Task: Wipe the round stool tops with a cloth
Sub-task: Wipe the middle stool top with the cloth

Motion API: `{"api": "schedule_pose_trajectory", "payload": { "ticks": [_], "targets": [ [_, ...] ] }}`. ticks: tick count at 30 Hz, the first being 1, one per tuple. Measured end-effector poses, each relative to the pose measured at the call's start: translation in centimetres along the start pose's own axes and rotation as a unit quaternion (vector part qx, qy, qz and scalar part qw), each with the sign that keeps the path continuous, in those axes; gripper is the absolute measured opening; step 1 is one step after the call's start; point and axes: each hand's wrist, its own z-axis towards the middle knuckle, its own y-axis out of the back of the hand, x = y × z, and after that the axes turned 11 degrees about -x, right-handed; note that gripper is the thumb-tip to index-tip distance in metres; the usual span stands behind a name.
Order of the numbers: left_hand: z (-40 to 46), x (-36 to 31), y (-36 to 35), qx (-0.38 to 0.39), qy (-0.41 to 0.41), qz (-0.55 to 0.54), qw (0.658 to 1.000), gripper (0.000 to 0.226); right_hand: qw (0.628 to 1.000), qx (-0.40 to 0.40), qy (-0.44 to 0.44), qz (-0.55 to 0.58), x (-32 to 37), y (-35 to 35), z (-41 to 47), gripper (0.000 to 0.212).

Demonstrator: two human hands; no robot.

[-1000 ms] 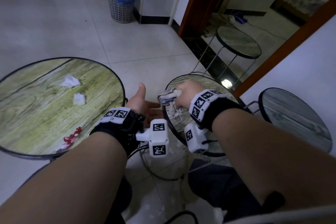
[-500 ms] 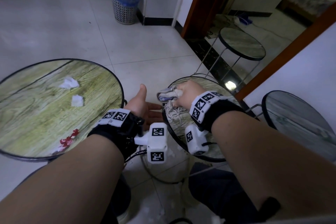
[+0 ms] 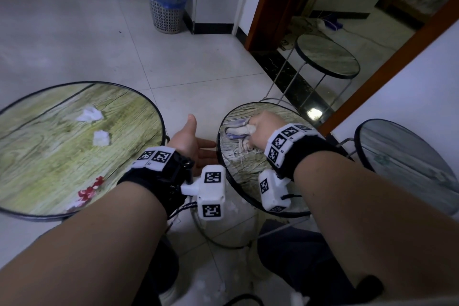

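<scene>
Cloth (image 3: 239, 129) bunched under the gripping right hand (image 3: 264, 128) on the middle stool top (image 3: 246, 169); left hand (image 3: 190, 143) open, cupped, perhaps for crumbs. Sweep firmly toward that rim.

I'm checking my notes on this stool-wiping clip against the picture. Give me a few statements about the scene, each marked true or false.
1. The right hand holds the cloth on a round stool top. True.
2. The left hand also grips the cloth. False: it is held open, palm up, beside that stool's edge, holding nothing.
3. Crumpled white paper scraps lie on the large green round top. True.
4. The waste basket by the wall is empty. False: it is heaped with rubbish.
5. A stool stands in the doorway. True.
</scene>
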Motion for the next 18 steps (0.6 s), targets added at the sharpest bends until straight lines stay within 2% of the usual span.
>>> {"api": "schedule_pose_trajectory", "payload": {
  "ticks": [11,18],
  "targets": [
    [-0.3,-0.1,-0.1,0.016,0.003,0.015,1.0,0.097,1.0,0.013,0.009,-0.023,0.0,-0.3,-2.0,0.026],
    [-0.6,-0.4,0.0,0.024,0.005,-0.006,1.0,0.093,1.0,-0.015,0.002,0.003,-0.8,-0.9,-3.6,0.018]
  ]
}}
